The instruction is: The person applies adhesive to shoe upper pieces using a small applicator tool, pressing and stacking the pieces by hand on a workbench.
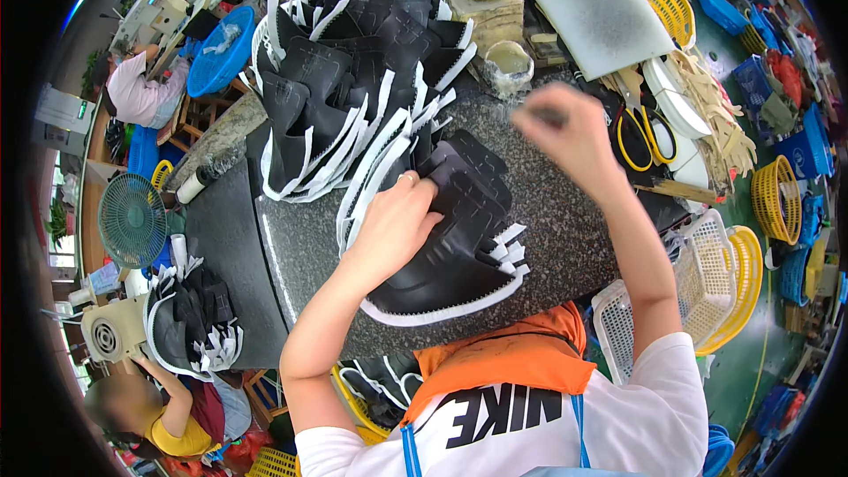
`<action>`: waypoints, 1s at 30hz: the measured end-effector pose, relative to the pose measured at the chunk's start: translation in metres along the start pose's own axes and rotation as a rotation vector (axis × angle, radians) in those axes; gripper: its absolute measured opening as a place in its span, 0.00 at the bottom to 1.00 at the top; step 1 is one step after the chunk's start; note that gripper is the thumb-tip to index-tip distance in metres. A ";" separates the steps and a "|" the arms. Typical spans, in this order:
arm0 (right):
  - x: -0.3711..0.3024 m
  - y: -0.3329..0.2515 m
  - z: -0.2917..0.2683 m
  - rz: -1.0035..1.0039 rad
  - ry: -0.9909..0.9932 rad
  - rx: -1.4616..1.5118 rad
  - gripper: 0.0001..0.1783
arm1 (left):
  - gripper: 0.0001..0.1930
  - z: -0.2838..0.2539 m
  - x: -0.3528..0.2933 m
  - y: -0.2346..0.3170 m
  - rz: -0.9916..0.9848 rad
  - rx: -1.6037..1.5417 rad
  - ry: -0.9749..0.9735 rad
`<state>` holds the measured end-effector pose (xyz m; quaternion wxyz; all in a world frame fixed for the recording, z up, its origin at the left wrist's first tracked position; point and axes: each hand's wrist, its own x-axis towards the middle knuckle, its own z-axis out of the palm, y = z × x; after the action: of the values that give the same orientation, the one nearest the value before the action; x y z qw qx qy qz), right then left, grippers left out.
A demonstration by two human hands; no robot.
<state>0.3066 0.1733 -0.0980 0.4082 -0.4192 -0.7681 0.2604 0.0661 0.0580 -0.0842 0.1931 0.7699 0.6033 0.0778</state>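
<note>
A stack of black shoe uppers [433, 269] with white zigzag-edged trim lies on the dark speckled worktop in front of me. My left hand [397, 216] rests on its left side, fingers curled over the black pieces and gripping them. To the right, my right hand [561, 119] is raised over the worktop, blurred by motion. Its fingers are curled round something dark that I cannot make out. Just beyond that hand stands a small pot [510, 66] of pale glue-like stuff, wrapped in clear plastic.
A big heap of similar black pieces [327, 71] rises behind. Scissors [645, 137] with yellow-and-black handles lie right, near a whitish board [592, 4]. White baskets [707, 269] stand low right. Another bundle [190, 318] is at left, by a co-worker in yellow [181, 428].
</note>
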 end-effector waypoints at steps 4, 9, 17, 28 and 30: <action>0.079 0.057 0.007 -0.174 0.159 -0.147 0.12 | 0.11 -0.037 -0.016 0.019 0.189 -0.070 0.003; 0.084 0.074 0.009 -0.201 0.066 -0.414 0.12 | 0.10 -0.070 -0.025 0.026 0.153 -0.005 0.000; 0.028 0.023 -0.020 0.559 -0.131 0.415 0.09 | 0.21 -0.005 -0.008 -0.026 0.009 0.148 0.035; -0.046 -0.011 0.029 -0.097 -0.241 0.179 0.11 | 0.30 -0.005 -0.001 -0.019 0.010 0.169 -0.058; -0.048 -0.014 0.032 -0.114 -0.292 0.154 0.10 | 0.29 -0.005 0.000 -0.018 0.016 0.188 -0.071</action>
<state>0.2886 0.1234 -0.1245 0.3374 -0.3002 -0.8195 0.3529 0.0483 0.0630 -0.0863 0.1408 0.7917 0.5945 -0.0048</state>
